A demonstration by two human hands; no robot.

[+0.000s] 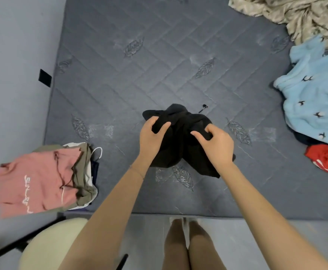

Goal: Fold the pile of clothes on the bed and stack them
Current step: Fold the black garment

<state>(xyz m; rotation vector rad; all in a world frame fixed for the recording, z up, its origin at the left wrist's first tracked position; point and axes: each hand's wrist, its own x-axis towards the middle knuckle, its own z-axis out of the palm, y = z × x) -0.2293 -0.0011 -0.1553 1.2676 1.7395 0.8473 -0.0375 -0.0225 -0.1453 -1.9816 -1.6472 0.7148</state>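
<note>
A crumpled black garment (180, 139) hangs bunched just above the grey quilted mattress (159, 65), near its front edge. My left hand (152, 138) grips the garment's upper left part, fingers curled into the cloth. My right hand (213, 145) pinches its upper right part. At the mattress's front left corner sits a stack of folded clothes (42, 180) with a pink printed top uppermost. Unfolded clothes lie at the right edge: a light blue fleece with small dark birds (315, 94) and a red piece with white stripes (325, 158).
A beige crumpled sheet (295, 14) lies at the back right. A small black pin-like object (203, 109) rests on the mattress just behind the garment. A wall runs along the left. A cream rounded object (48, 246) stands on the floor at the front left.
</note>
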